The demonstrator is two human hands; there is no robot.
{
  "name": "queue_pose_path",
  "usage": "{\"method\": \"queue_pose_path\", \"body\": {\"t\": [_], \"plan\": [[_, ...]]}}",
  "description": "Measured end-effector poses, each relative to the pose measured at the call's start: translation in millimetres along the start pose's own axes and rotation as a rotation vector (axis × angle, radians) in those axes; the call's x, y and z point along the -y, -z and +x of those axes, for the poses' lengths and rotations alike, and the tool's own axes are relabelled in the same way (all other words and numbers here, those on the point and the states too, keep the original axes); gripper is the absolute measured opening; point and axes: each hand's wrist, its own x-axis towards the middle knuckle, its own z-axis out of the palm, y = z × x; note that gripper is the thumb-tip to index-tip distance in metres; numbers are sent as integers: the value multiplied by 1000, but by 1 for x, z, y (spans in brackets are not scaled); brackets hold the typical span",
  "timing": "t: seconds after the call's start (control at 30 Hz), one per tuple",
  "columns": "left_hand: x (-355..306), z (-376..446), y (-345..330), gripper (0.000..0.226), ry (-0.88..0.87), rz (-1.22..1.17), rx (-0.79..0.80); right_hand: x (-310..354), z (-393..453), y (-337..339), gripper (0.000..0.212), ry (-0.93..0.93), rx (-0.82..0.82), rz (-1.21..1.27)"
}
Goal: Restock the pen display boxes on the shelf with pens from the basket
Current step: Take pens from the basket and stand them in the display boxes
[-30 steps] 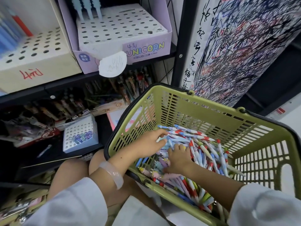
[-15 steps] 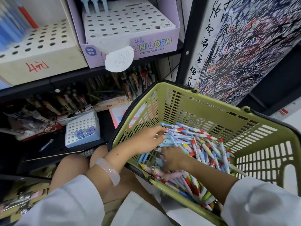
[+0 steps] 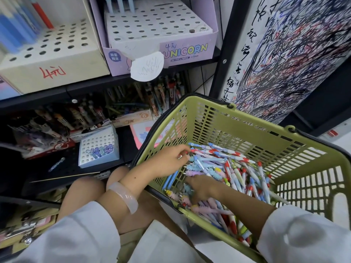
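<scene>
Both hands are down in the green basket (image 3: 237,118): left hand (image 3: 169,160) pinches pens (image 3: 237,168), right hand (image 3: 201,188) digs in, grip hidden.

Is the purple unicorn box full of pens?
Nearly empty: the UNICORN box shows rows of bare holes, with only three blue pens at the back.

green basket (image 3: 252,128) heaped with pens (image 3: 235,168) (mixed colours); unicorn box (image 3: 161,29) nearly empty.

We note white sleeves (image 3: 79,232) on both arms, lower frame; a translucent pale pink bangle (image 3: 124,197) circles the left wrist.
</scene>
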Motion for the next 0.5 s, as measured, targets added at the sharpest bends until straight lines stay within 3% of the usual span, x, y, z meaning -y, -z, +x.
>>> {"method": "queue_pose_path", "body": {"t": [0.13, 0.23, 0.37, 0.5], "plan": [[0, -1, 0, 33, -3, 2, 2, -4, -2, -6, 69, 21, -80, -16], [3, 0, 2, 34, 12, -30, -2, -13, -11, 0, 67, 54, -251, 140], [-3, 0, 3, 44, 37, -207, 4, -22, -32, 35, 59, 38, -574, 650], [-21, 3, -10, 84, 57, -425, 176, -10, -50, 73, 47, 122, -759, 1169]]}}
